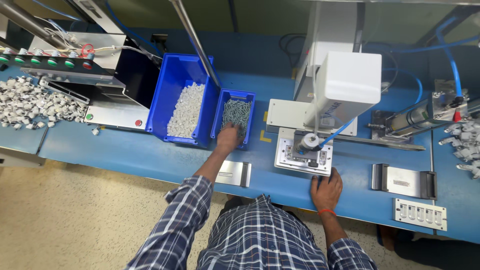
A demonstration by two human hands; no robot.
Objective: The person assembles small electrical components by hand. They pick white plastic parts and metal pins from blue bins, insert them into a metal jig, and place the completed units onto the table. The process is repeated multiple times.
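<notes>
Left hand (228,137) reaches into screw bin (248,97); right hand (326,189) rests flat.

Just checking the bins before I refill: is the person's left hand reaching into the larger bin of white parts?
No, the left hand is in the small blue bin of screws.

Small rectangular white label (401,183) on the flat grey metal plate (400,181), right of the white machine housing (349,80).

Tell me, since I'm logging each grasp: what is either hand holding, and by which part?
It cannot be told for the left hand: it reaches into the small blue bin of screws, fingers hidden. The right hand holds nothing, resting flat by the metal fixture.
</notes>
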